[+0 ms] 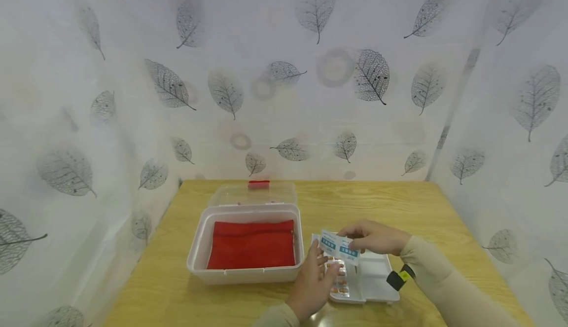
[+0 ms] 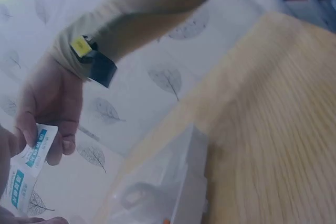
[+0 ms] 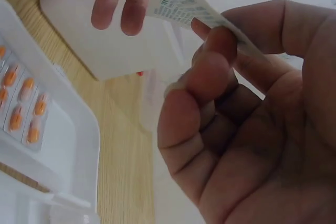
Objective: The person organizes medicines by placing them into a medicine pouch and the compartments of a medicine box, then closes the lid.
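Observation:
A strip of two joined white sachets (image 1: 339,247) with teal labels is raised over a white tray (image 1: 377,287). My right hand (image 1: 377,238) pinches its right end between thumb and fingers; in the right wrist view the strip (image 3: 181,6) is seen almost edge-on, and the other fingers curl beneath. At its opposite end is my left hand (image 1: 310,282), fingers fairly straight and fingertips right at the sachet edge, thumb spread apart below. Beneath that hand, a blister pack (image 1: 340,285) of orange-and-clear capsules lies in the tray's left compartment.
Left of the hands stands a white plastic box (image 1: 199,263) holding a red zipped pouch (image 1: 253,248). Its clear lid (image 1: 230,194) is tipped back behind it. All rests on a wooden table (image 1: 155,297), with leaf-patterned curtains (image 1: 284,105) around the back and sides.

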Demonstrator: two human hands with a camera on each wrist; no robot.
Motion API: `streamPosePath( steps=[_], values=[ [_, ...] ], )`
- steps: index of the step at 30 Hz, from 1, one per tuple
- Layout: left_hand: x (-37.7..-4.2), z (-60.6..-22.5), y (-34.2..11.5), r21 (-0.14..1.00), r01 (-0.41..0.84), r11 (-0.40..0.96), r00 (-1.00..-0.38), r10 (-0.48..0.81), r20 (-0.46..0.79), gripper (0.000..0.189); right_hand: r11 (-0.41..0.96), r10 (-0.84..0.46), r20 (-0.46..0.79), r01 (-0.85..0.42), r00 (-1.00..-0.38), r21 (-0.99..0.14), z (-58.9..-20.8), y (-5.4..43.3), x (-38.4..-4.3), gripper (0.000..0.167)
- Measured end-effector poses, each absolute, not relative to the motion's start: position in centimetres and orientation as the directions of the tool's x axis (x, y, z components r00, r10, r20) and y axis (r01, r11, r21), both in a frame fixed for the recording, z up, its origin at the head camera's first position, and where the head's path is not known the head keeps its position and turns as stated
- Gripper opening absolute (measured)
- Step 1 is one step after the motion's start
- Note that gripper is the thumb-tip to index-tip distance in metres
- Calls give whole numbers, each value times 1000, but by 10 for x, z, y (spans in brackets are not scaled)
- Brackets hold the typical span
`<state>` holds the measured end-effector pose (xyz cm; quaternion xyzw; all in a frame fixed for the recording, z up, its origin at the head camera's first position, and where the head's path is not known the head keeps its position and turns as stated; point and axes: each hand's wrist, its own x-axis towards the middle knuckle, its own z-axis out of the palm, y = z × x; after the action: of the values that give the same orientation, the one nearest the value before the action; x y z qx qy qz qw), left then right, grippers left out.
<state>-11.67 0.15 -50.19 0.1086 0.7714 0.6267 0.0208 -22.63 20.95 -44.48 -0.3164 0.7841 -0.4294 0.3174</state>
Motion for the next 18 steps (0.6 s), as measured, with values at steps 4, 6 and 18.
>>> streamPosePath(
  steps=[4,6,18],
  values=[
    [-114,-491,2,983,125,135,-987,121,109,68,384,-796,-193,-231,-574,-894,-442,213,-221,29],
    [-114,-485,1,979,147,144,-987,79,137,63,342,-820,-167,-235,-548,-910,-442,215,-219,28],
    [-124,-478,-1,971,237,38,-959,-148,240,22,211,-894,-105,-204,-435,-956,-443,210,-209,21]
  ],
)
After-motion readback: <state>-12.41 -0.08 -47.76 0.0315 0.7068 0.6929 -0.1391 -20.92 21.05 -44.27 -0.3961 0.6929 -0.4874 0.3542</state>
